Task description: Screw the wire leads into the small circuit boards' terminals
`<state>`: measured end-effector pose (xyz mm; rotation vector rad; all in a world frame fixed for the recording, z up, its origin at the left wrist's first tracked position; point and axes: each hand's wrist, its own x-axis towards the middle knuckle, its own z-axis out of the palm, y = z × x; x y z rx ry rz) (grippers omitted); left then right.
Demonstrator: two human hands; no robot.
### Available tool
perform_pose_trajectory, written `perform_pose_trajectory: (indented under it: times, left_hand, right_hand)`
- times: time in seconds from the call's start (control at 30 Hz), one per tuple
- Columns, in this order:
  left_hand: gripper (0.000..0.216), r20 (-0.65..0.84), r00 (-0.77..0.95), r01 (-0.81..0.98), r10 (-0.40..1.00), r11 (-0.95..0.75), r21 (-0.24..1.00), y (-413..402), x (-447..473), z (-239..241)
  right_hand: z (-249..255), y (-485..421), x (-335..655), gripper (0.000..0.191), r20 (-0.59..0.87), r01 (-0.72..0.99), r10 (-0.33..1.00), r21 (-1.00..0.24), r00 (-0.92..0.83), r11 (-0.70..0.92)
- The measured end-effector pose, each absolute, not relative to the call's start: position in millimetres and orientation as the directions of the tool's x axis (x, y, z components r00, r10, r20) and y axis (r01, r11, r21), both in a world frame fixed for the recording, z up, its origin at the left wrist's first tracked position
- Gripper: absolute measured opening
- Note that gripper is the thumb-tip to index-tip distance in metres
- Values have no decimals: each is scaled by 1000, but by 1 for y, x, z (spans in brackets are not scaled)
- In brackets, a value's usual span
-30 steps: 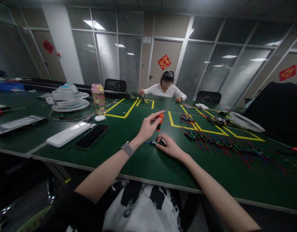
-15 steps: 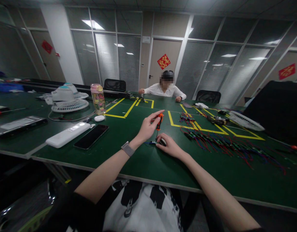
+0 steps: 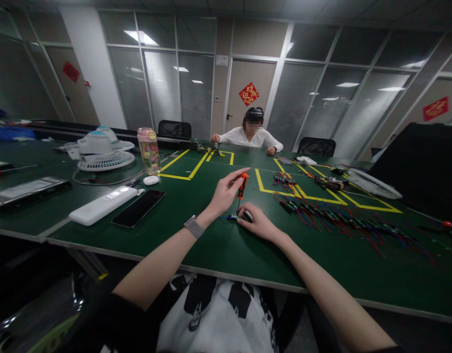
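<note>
My left hand [image 3: 226,191] grips an orange and black screwdriver [image 3: 242,186] by its handle, the shaft pointing down. The tip meets a small circuit board [image 3: 232,217] with thin wires, lying on the green table [image 3: 196,245]. From the right, my right hand [image 3: 255,221] pinches the board's near end and steadies it against the tabletop; its fingers partly cover the board. Exactly where the tip touches is too small to make out.
Many wired boards [image 3: 343,220] lie in a row to the right. On the left are a phone [image 3: 139,208], a white power strip-like device [image 3: 103,205], a drink bottle [image 3: 149,151] and white fans [image 3: 106,158]. Across the table sits a person [image 3: 248,135].
</note>
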<state>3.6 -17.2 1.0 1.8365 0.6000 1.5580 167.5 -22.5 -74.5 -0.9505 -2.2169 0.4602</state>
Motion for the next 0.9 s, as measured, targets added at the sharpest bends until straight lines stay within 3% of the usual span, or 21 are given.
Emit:
perform_pose_trajectory:
  times: [0.2,0.47,0.7,0.9]
  left_hand:
    - [30,717,156,-24,679,-723,690,-14,4,-3]
    - [28,789,40,302,613,-760,575,-18,1,-3]
    - [33,708,95,43,700,-714,699,-13,1,-2]
    - [31,739,77,129,670,-741,659,-13,1,-4]
  right_hand:
    - [-73,-24,167,8,438,507,742,-545,-508,668]
    - [-74,-22,167,8,433,522,749,-539,-501,661]
    - [-73,-24,167,8,435,516,746,-541,-504,664]
    - [-73,-24,166,7,437,509,744,-545,-506,666]
